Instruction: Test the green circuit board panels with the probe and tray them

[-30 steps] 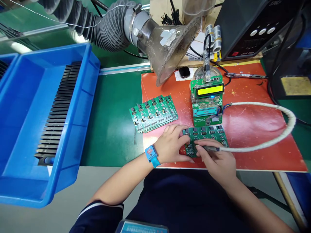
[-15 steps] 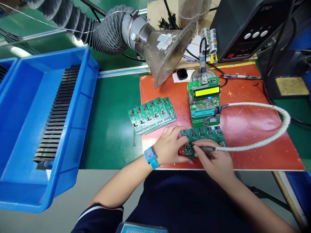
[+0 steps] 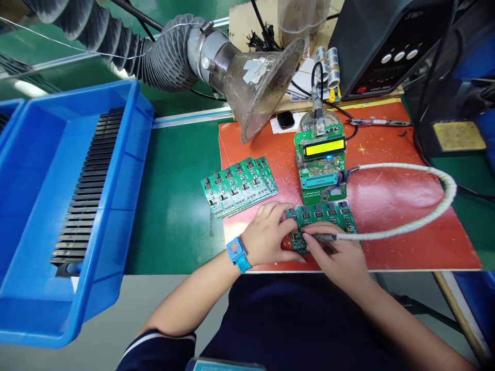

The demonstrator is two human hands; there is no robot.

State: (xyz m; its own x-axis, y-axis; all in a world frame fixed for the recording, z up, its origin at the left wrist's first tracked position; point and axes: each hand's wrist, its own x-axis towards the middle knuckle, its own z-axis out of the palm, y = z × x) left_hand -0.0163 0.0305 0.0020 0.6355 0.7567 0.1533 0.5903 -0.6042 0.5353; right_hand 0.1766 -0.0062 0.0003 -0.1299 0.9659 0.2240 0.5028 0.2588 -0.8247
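Observation:
A green circuit board panel (image 3: 340, 217) with several small digit displays lies flat on the red mat. My left hand (image 3: 270, 234), with a blue wrist strap (image 3: 236, 252), is closed on the panel's left end, thumb along the near edge. Between the thumb and fingers of my right hand (image 3: 340, 255) is a dark probe (image 3: 324, 237) on a white-sleeved cable (image 3: 394, 234). Its tip is at the panel's left part, hidden by my fingers. Just behind the panel stands a green programmer board (image 3: 323, 167) with a lit yellow display, and the cable runs to its right side.
Left of my hands lies a stack of similar panels (image 3: 240, 185). A blue bin (image 3: 112, 221) holding a black slotted rack (image 3: 83, 190) stands at far left. A fume extractor hood (image 3: 259, 82) hangs behind. A soldering iron (image 3: 381, 122) and a black soldering station (image 3: 379, 56) are at back right.
The whole view has shifted slightly. Both hands keep their places on the panel, and the probe stays at its left part.

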